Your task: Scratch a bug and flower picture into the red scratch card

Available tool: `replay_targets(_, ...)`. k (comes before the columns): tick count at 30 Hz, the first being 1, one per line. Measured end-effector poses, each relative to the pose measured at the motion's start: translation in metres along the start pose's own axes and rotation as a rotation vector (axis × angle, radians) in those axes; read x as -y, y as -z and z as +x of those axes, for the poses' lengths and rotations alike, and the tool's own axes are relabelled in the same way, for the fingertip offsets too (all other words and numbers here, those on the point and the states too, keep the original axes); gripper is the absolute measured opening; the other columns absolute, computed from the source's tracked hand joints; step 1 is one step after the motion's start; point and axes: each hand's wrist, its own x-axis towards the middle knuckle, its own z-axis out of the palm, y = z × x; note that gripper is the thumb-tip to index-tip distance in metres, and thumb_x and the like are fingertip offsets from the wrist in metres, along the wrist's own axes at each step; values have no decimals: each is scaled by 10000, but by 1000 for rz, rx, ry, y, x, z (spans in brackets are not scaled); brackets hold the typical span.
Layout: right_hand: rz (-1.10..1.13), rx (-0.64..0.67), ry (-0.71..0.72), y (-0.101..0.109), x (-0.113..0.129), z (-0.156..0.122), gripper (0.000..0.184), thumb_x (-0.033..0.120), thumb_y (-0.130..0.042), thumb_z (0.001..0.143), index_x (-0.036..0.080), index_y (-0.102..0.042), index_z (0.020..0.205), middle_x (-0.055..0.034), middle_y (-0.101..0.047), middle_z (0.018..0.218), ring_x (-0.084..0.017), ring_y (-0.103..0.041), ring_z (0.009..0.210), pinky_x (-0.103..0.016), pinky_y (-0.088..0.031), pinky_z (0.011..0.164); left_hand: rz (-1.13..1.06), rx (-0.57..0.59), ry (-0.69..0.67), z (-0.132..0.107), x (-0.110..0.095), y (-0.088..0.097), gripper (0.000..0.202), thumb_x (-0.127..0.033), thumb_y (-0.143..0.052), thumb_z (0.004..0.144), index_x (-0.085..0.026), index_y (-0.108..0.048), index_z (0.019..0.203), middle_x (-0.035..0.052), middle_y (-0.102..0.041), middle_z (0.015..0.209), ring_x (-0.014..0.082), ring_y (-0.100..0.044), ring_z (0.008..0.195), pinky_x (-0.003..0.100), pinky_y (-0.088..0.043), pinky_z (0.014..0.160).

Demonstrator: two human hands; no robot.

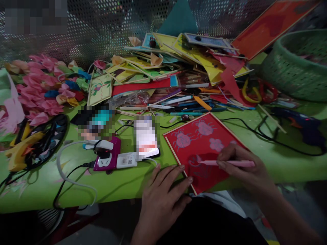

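Note:
A red board (184, 160) framed with thin wooden strips lies at an angle near the table's front edge. Pale drawings of beetle-like bugs (204, 128) and a flower shape (216, 144) are on it. My right hand (242, 166) pinches a pink marker pen (209, 163), its tip at a faint outline on the lower part of the board. Flat on the table and the board's left edge rests my left hand (166, 194), fingers spread and holding nothing. Beside it a lit phone (146, 137) is plugged into a white cable.
A purple power strip (116, 146) with chargers sits left of the phone. Glue guns lie at left, yellow (25, 149), and right, dark blue (301, 124). Behind are paper flowers (43, 81), piled framed pictures (163, 58), loose pens (178, 99), scissors (251, 93) and a green basket (293, 68).

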Motion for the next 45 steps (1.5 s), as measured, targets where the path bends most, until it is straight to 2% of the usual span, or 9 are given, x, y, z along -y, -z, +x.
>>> replay_targets(5, 13, -85, -39, -5, 8, -2, 309, 478, -855, 819, 254, -682, 694, 3, -648, 686, -179, -558, 618, -315, -418, 572, 7, 7, -2, 1, 1, 1, 345, -385, -644, 1017, -354, -682, 1359, -29, -653, 1495, 191, -609, 1337, 422, -293, 1284)
replay_targets(8, 29, -57, -39, -4, 6, -2, 330, 500, -846, 829, 252, -673, 697, 0, -640, 681, -180, -547, 617, -320, -404, 562, 9, 9, -4, 0, 1, -1, 351, -380, -663, 1006, -354, -684, 1356, -27, -654, 1495, 195, -613, 1333, 429, -303, 1277)
replay_targets(12, 21, -3, -19, -1, -1, -2, 357, 540, -823, 845, 247, -670, 709, -3, -636, 677, -179, -549, 611, -316, -400, 546, -24, -1, 13, -3, 1, -3, 343, -408, -650, 1019, -359, -684, 1357, -45, -635, 1517, 185, -592, 1359, 405, -248, 1295)
replay_targets(17, -12, -54, 12, 1, -5, -1, 347, 540, -815, 853, 249, -679, 721, -10, -651, 695, -184, -570, 626, -314, -430, 561, -40, -16, 20, -3, 1, -3, 352, -407, -664, 1012, -363, -682, 1361, -50, -635, 1518, 179, -592, 1358, 395, -233, 1303)
replay_targets(21, -10, -48, 31, 1, -6, 0, 298, 491, -811, 871, 258, -683, 736, -7, -643, 706, -188, -572, 636, -316, -424, 559, -25, -14, 16, -2, 1, -3, 365, -406, -672, 1004, -373, -678, 1367, -44, -645, 1505, 187, -605, 1341, 411, -265, 1289)
replay_targets(28, 6, -39, 21, 2, -6, -1, 304, 493, -812, 870, 259, -675, 733, -8, -646, 716, -197, -585, 650, -327, -440, 579, -49, 5, 25, -3, 2, -5, 361, -418, -643, 1023, -370, -670, 1380, -56, -617, 1536, 177, -575, 1370, 390, -201, 1309)
replay_targets(34, -39, -77, 36, 1, -3, 0, 288, 481, -808, 872, 257, -682, 740, -10, -654, 724, -194, -583, 652, -327, -430, 586, -54, 3, 26, -3, 1, -4, 365, -422, -638, 1026, -373, -665, 1387, -57, -625, 1527, 173, -578, 1366, 382, -207, 1306)
replay_targets(40, 16, -106, -15, -2, 1, -2, 323, 507, -826, 847, 257, -670, 716, 0, -632, 708, -190, -553, 645, -333, -406, 592, -52, -4, 24, -3, 1, -4, 367, -420, -663, 1013, -374, -670, 1377, -62, -617, 1535, 172, -572, 1376, 382, -209, 1306)
replay_targets(45, 51, -78, -49, -2, 0, -2, 343, 524, -848, 822, 257, -668, 705, 1, -630, 705, -187, -546, 648, -331, -400, 587, -26, 11, 14, -2, 1, -3, 354, -419, -633, 1028, -370, -670, 1377, -61, -622, 1529, 172, -578, 1365, 391, -228, 1300)
